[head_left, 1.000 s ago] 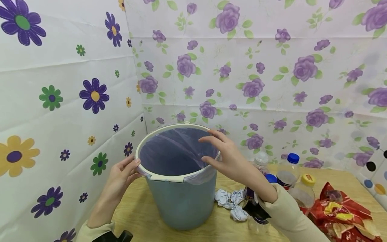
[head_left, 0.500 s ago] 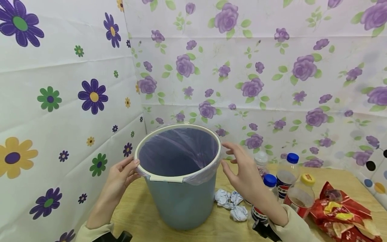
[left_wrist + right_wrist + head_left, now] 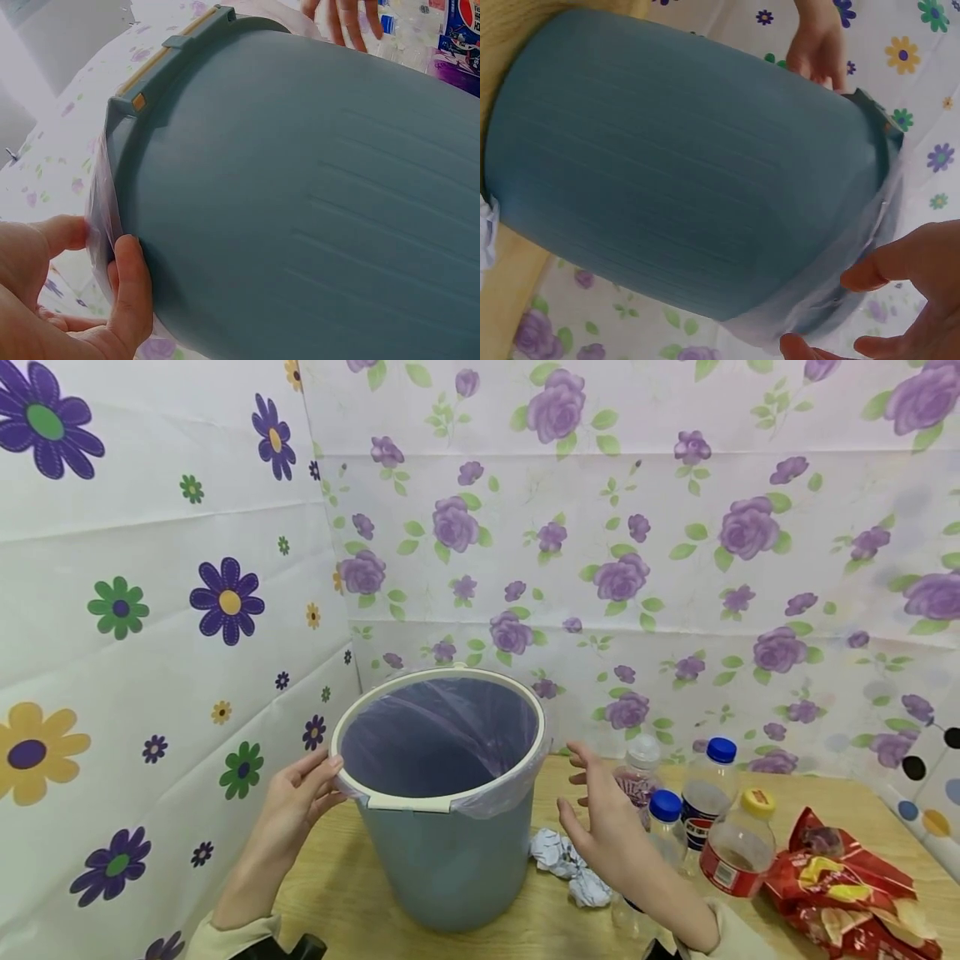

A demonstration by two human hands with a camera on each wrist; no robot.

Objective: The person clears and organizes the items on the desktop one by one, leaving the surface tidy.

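Observation:
A blue-grey trash bin [image 3: 450, 868] with a cream rim stands upright on the table. It is lined with a thin, see-through trash bag [image 3: 491, 797] folded over the rim. My left hand [image 3: 296, 802] pinches the bin's rim and the bag at the left, thumb and fingers on either side in the left wrist view [image 3: 82, 292]. To the right of the bin, my right hand [image 3: 611, 827] hangs apart from it, fingers loosely spread and holding nothing. Crumpled paper balls [image 3: 553, 853] lie below that hand, partly hidden by it.
Several plastic bottles stand at the right, among them a blue-capped bottle [image 3: 708, 793] and a yellow-capped bottle [image 3: 738, 847]. A red snack bag [image 3: 843, 881] lies beyond them on the wooden table [image 3: 352, 893]. Flowered cloth walls [image 3: 660, 610] close off the back and left.
My right hand has moved from over the bin's right rim outward and down to the right, coming away from the bin. My left hand keeps its hold on the rim.

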